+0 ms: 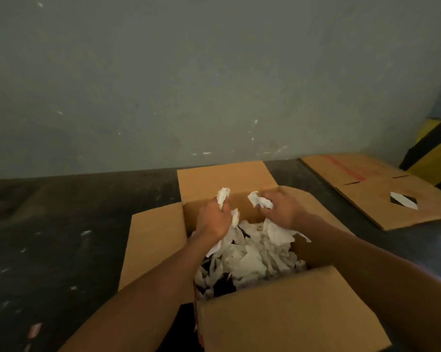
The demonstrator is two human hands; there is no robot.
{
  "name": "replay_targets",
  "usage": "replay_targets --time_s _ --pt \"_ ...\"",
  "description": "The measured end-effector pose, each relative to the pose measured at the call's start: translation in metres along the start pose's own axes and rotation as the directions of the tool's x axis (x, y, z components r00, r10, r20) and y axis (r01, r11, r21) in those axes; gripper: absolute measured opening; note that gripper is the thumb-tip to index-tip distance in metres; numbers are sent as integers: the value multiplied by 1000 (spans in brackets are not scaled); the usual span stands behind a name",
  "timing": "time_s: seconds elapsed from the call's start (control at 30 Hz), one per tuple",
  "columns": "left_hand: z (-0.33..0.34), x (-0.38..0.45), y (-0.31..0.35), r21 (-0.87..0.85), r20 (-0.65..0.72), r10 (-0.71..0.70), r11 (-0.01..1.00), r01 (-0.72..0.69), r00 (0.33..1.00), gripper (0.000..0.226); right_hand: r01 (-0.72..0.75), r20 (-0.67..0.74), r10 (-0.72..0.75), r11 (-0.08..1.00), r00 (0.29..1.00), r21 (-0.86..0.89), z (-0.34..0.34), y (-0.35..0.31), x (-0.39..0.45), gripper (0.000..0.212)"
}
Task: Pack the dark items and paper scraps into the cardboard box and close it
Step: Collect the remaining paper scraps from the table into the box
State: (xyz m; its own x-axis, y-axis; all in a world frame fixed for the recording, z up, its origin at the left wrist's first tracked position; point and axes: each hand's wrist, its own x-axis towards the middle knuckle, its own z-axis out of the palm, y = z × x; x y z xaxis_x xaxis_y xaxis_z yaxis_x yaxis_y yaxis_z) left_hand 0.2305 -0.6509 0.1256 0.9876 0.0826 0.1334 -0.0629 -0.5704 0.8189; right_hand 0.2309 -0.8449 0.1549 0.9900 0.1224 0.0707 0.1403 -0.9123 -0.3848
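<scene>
Two hands work over an open box point(285, 313) of plain brown corrugated card, its four flaps folded outward: one at 12 o'clock, one at 9, one at 3 under the right forearm, and the broad near flap at 6. The box stands on a dark, scuffed floor point(49, 237) flecked with pale bits, at the foot of a dull grey-green wall point(189, 72). Inside lies a heap of white scraps point(249, 255), thin, crumpled and ragged-edged, with dark items point(223, 285) showing through near the 6 o'clock side. The left hand point(213, 219), at the heap's 11 o'clock, is curled tight around a wad of scraps that sticks out above the fist and trails below it. The right hand point(281, 209), at 1 o'clock, is likewise clenched on a crumpled wad, with a larger sheet hanging from beneath the palm. At 2 o'clock a flattened sheet of cardboard point(381, 191) lies on the floor, with a red stripe and a small black-and-white diamond mark.
</scene>
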Motion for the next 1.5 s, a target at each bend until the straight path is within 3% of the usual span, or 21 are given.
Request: replay_targets --time_s 0.27,0.37,0.43,0.6,0.77,0.93,1.17,1.33,1.5 --pt "46 17 -18 255 204 -171 960 116 964 38 139 255 -113 986 960 -88 37 49 54 52" --pt "49 14 -17 445 344 -266 891 93 901 69 130 305 -95 987 948 -97 44 61 59 60" --pt "50 10 -15 549 335 -327 830 99 884 89 101 333 -62 990 941 -100 44 67 61 68" --pt "60 9 -35 732 361 -200 666 -144 911 113 130 290 -81 979 954 -154 54 75 56 65" --pt "82 11 -61 752 502 -254 600 -272 827 125 209 485 -46 935 874 -287 95 85 55 66" --pt "103 11 -82 743 512 -332 634 -215 792 128 246 619 8 914 785 -324 122 101 64 72" --pt "110 9 -99 694 509 -312 700 -168 802 125 259 664 29 908 747 -330 148 110 69 71" --pt "110 10 -93 725 489 -329 668 -167 808 125 276 689 37 900 723 -338 146 110 73 72" --pt "97 7 -74 747 477 -323 638 -184 817 126 240 655 40 912 755 -332 116 97 72 74"
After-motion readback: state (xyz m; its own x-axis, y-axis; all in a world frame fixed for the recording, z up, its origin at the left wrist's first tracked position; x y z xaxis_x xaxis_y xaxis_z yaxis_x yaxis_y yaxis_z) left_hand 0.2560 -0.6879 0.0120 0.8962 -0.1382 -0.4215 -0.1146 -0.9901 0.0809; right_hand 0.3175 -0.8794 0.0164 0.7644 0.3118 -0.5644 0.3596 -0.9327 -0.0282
